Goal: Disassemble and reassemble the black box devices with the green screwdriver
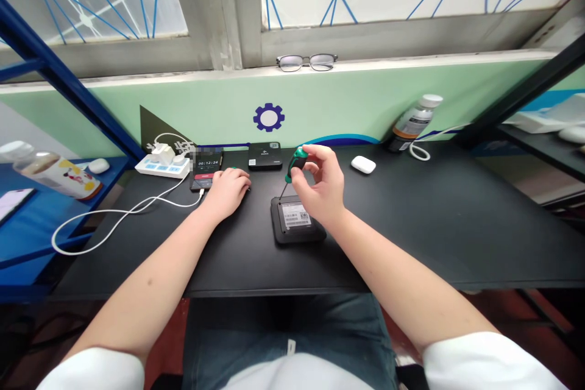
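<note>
A green-and-black screwdriver (pixel 297 164) is pinched between the thumb and fingers of my right hand (pixel 322 186). Its shaft slants down, and its tip is at the upper left corner of a black, rounded device (pixel 299 236). This device lies label-side up on the desk, its right part partly hidden by my hand. Beside the phone, my left hand (pixel 231 191) rests on the desk with its fingers curled over something mostly hidden; only a bit of green and a dark end peek out.
A phone (pixel 205 164) with a white cable lies left, near a power strip (pixel 162 164). At the back are a flat black box (pixel 265 157), a white earbud case (pixel 363 164) and a bottle (pixel 414 122). Glasses (pixel 307 62) sit on the sill. The black desk (pixel 434 225) extends right.
</note>
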A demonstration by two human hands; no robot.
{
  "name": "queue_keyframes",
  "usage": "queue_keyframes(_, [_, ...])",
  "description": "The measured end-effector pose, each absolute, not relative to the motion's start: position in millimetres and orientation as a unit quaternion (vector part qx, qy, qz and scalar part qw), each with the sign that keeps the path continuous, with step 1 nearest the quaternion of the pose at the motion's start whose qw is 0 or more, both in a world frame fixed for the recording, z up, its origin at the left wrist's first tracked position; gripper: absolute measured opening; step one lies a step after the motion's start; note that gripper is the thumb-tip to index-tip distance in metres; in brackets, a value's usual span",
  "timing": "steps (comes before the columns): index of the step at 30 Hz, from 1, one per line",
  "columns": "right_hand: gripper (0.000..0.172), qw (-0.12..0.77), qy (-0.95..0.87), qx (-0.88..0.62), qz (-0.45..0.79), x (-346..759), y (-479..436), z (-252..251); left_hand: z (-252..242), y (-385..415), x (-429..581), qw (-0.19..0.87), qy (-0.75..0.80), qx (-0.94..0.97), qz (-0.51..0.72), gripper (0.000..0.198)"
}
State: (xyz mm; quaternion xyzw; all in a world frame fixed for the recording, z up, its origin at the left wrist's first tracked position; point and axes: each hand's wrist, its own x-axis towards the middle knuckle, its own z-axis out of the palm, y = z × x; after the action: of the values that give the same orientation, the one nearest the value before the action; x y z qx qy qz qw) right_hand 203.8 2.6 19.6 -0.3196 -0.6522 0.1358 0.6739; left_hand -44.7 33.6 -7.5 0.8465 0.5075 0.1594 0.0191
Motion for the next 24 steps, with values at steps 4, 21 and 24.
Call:
queue_keyframes(4, [0.038,0.666,-0.66,-0.323,0.131,205,2,19,-10,36,-48,-0.001,0.522,0.84,0.144,0.024])
queue_keyframes(21, [0.042,0.665,-0.675,-0.297,0.121,208,0,20,-5,32,-47,0.006,0.476,0.852,0.216,0.034])
queue_keyframes(24, [0.042,0.662,-0.681,-0.295,0.105,209,-1,21,0,18,-33,0.074,0.377,0.896,0.224,0.034])
